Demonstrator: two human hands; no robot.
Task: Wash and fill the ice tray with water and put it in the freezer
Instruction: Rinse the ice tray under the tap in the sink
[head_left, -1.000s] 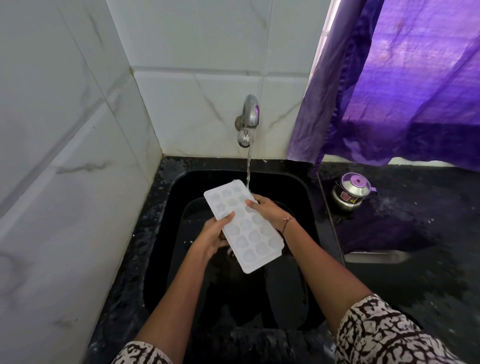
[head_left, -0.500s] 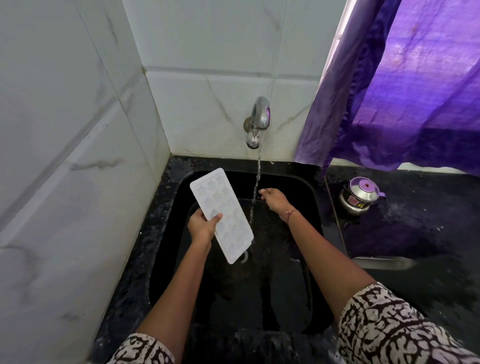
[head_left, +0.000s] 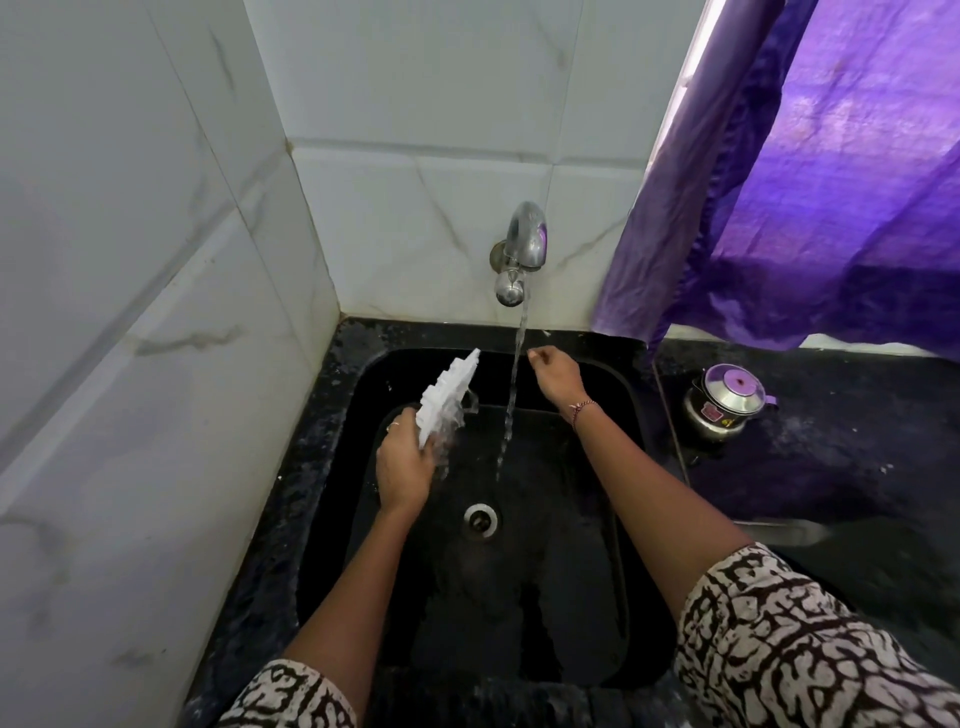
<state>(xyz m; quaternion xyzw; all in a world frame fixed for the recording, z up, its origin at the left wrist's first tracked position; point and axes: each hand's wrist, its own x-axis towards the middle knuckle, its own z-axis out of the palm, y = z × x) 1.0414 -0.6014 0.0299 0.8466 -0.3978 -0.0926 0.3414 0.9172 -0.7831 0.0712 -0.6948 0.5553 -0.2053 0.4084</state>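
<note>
My left hand (head_left: 402, 465) grips the near end of the white ice tray (head_left: 447, 397) over the left side of the black sink (head_left: 343, 441). The tray is turned on edge, its moulded cups facing right, and water spills off it. A thin stream falls from the steel tap (head_left: 522, 254) on the back wall into the sink, to the right of the tray. My right hand (head_left: 553, 376) hangs just right of the stream near the sink's back rim, fingers loosely curled, holding nothing.
White marble tiles close off the left and back. The drain (head_left: 480, 519) sits mid-sink. On the black counter to the right stands a small steel pot with a purple lid (head_left: 724, 410), under a purple curtain (head_left: 831, 182). A flat metal utensil (head_left: 779, 532) lies nearer.
My right hand let go of the tray and moved beside the stream. My left hand swung the tray left, out of the stream, and tipped it on edge so water pours off.
</note>
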